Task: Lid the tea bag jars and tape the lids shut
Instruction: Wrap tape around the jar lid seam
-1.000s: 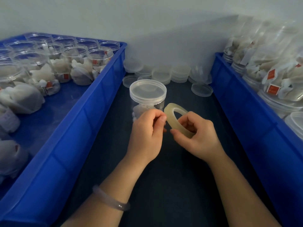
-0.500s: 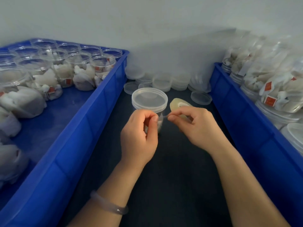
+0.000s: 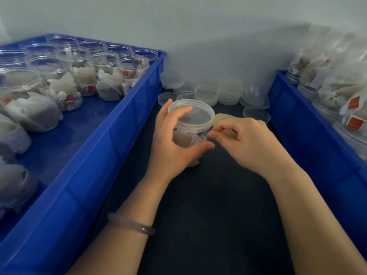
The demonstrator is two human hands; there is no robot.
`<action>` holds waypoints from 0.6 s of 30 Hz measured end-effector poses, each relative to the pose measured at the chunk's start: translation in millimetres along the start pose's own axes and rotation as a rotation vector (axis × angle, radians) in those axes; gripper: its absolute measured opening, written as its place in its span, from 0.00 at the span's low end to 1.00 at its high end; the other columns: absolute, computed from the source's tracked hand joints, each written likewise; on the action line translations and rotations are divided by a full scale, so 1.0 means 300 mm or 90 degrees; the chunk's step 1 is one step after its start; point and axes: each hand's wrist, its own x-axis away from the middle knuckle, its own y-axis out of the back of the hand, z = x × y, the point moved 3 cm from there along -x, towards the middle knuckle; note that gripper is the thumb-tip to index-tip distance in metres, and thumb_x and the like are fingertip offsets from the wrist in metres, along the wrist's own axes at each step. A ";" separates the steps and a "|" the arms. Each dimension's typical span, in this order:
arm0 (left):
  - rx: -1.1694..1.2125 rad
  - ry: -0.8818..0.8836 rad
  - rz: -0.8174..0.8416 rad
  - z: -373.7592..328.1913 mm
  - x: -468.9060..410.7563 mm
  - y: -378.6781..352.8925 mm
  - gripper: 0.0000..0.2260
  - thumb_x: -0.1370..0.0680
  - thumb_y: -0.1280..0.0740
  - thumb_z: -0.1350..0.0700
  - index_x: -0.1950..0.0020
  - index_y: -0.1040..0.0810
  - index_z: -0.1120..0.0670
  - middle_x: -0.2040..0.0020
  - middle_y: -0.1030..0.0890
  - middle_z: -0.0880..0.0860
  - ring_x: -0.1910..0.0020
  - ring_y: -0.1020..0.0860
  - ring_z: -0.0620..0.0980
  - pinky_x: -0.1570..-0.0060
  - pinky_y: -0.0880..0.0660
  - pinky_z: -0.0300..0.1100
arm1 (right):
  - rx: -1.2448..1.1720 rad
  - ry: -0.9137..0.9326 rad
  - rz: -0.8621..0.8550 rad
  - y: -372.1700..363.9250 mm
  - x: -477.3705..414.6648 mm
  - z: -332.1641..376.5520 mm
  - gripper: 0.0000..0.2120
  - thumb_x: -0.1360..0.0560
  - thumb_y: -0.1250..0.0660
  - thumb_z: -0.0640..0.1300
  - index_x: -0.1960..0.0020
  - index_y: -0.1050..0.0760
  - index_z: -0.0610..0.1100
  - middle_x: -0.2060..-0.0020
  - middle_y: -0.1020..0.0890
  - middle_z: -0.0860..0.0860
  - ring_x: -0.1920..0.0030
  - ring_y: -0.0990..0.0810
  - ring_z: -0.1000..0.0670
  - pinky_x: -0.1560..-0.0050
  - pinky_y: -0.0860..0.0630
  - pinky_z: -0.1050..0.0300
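A clear jar (image 3: 188, 138) of tea bags stands on the dark table between two blue bins, with a translucent lid (image 3: 195, 115) on top. My left hand (image 3: 172, 143) grips the jar, its index finger on the lid and its thumb against the jar's side. My right hand (image 3: 248, 141) holds a yellowish roll of clear tape (image 3: 223, 119) just right of the jar, with thumb and forefinger pinched at the lid's rim. Most of the roll is hidden behind my fingers.
The left blue bin (image 3: 111, 147) holds several open jars (image 3: 103, 64) of tea bags. The right blue bin (image 3: 309, 124) holds lidded jars (image 3: 337, 100). Stacks of spare lids (image 3: 206, 92) line the wall, with a loose lid (image 3: 256, 115) near the right bin.
My left hand left the tape end and took hold of the jar. My right hand carried the roll up to the lid's right rim. The view shifted closer.
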 end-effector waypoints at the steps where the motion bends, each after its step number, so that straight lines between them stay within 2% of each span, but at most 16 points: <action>1: 0.002 0.000 -0.003 0.002 0.000 0.000 0.30 0.36 0.26 0.44 0.37 0.31 0.49 0.29 0.34 0.55 0.25 0.42 0.51 0.32 0.43 0.28 | -0.003 -0.002 -0.004 -0.001 -0.002 -0.004 0.10 0.25 0.37 0.57 0.54 0.20 0.55 0.68 0.25 0.63 0.64 0.28 0.57 0.60 0.28 0.52; 5: 0.017 0.008 -0.012 -0.002 -0.004 0.006 0.27 0.35 0.27 0.45 0.40 0.29 0.48 0.33 0.35 0.46 0.26 0.40 0.49 0.32 0.40 0.31 | -0.018 -0.013 -0.007 -0.005 -0.006 -0.010 0.08 0.24 0.36 0.57 0.55 0.20 0.56 0.71 0.26 0.61 0.68 0.30 0.58 0.65 0.36 0.58; 8: 0.027 0.015 -0.019 -0.005 -0.004 0.010 0.25 0.35 0.26 0.47 0.41 0.28 0.50 0.33 0.33 0.49 0.26 0.39 0.49 0.30 0.38 0.38 | -0.020 -0.026 -0.001 -0.009 -0.006 -0.010 0.08 0.24 0.37 0.57 0.56 0.21 0.57 0.71 0.27 0.60 0.68 0.30 0.57 0.66 0.37 0.58; 18: 0.036 0.040 -0.006 -0.010 -0.001 0.011 0.25 0.33 0.28 0.46 0.40 0.27 0.53 0.31 0.32 0.54 0.26 0.40 0.47 0.29 0.37 0.45 | -0.005 -0.027 0.009 -0.013 -0.006 -0.006 0.09 0.24 0.37 0.57 0.54 0.20 0.56 0.69 0.25 0.60 0.67 0.29 0.56 0.64 0.32 0.55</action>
